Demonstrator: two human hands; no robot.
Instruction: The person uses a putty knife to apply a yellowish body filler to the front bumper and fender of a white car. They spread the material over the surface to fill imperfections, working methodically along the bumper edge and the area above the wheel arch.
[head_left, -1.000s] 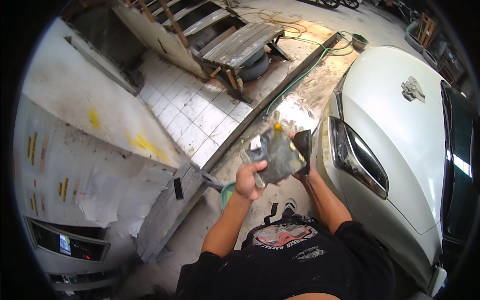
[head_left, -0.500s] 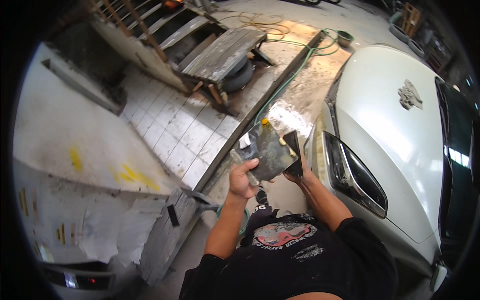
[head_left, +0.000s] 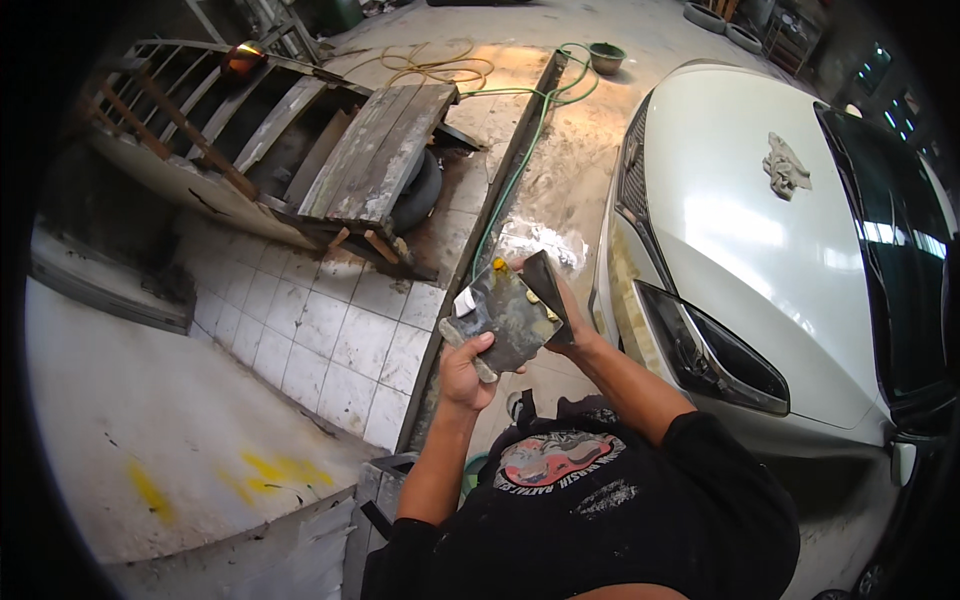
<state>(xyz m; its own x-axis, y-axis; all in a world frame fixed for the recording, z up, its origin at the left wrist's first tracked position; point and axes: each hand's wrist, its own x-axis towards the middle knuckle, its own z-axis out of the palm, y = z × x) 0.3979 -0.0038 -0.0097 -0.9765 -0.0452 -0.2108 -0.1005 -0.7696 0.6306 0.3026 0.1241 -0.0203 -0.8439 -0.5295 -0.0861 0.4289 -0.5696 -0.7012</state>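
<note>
In front of my body, my left hand (head_left: 468,374) grips a dark, smeared mixing board (head_left: 508,335), its thumb on top at the near left edge. A yellow dab (head_left: 499,265) sits at the board's far corner, with a white piece (head_left: 464,301) near its left side. My right hand (head_left: 574,325) is closed around a dark, flat rectangular spreader (head_left: 546,287), held tilted along the board's right edge. A pale lump shows between board and spreader; whether the two touch, I cannot tell. Most right-hand fingers are hidden behind the spreader.
A white car (head_left: 720,220) stands close on my right, with a tan patch (head_left: 628,282) beside its headlight (head_left: 715,350) and a grey rag (head_left: 786,166) on its hood. Ahead lie a green hose (head_left: 520,170) and a bucket (head_left: 606,60). A wooden bench (head_left: 375,150) stands ahead left.
My view has turned, so the bench and car sit differently in the picture. The spreader now leans more to the left, nearer the board's far right edge. Both hands keep their holds.
</note>
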